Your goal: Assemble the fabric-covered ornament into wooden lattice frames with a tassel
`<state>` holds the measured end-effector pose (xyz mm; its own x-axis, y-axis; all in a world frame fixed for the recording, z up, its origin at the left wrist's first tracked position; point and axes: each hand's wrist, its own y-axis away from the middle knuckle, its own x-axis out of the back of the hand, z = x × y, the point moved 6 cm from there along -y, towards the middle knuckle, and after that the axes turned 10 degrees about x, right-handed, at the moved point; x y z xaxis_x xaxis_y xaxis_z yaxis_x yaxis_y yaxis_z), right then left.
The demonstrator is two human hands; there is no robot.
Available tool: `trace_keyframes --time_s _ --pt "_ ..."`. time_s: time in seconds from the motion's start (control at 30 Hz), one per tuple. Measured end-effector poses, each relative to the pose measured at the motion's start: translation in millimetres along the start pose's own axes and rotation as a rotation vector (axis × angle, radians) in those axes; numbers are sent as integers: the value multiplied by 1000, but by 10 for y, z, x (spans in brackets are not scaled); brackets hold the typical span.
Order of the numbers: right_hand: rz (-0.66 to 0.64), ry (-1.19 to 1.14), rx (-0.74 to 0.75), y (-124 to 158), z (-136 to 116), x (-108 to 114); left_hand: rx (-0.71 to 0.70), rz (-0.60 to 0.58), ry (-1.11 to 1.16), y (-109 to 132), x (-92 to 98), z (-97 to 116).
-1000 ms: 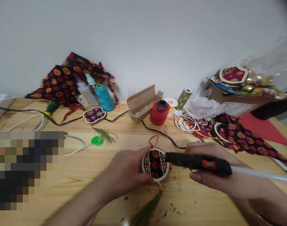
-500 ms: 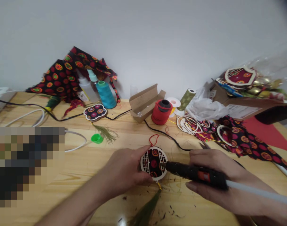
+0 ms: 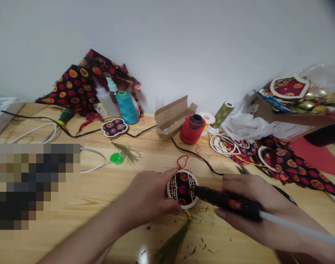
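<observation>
1. Left hand (image 3: pixel 147 196): from my remote seat I log it at lower centre of the frame, thumb above and fingers below, pinching the ornament's edge.
2. Round white lattice-framed ornament with black-and-red patterned fabric (image 3: pixel 182 189): gripped just above the worktop at lower centre, its face tilted up toward the camera. A red cord loop (image 3: pixel 182 161) rises from its top, and a yellow thread leads down toward a long green tassel (image 3: pixel 174 244).
3. Right hand (image 3: pixel 247 198): at lower right, fingers closed around the gun's body.
4. Black-and-orange hot-glue gun (image 3: pixel 225 201): its nozzle is at the ornament's right edge, and a white glue stick (image 3: pixel 299 227) trails out of the frame at right.
5. Pale pine worktop (image 3: pixel 107 183): dark fibre scraps lie scattered below the ornament.
6. Risks, in my judgement: the hot nozzle sits close to the left fingers, so a small slip could burn them. A loosened pinch could let the ornament turn. A black power cord (image 3: pixel 200 157) and steel scissors (image 3: pixel 241 169) lie near the right wrist and could catch it.
</observation>
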<state>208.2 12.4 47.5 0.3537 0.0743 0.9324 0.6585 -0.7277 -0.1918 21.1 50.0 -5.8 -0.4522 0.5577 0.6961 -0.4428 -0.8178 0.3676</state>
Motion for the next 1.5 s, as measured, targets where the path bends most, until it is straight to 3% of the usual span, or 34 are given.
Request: trace_keyframes --time_s 0.4,0.7,0.93,1.5 --pt "-206 -39 -154 -44 -16 -89 11 -5 19 0 -5 3" --pt "-128 227 -94 -6 -285 -123 25 4 23 12 -10 -7" --pt "-85 285 -102 30 -459 -172 19 15 16 10 -17 -20" --pt "-81 338 -89 53 -485 -207 9 23 -31 9 -25 -37"
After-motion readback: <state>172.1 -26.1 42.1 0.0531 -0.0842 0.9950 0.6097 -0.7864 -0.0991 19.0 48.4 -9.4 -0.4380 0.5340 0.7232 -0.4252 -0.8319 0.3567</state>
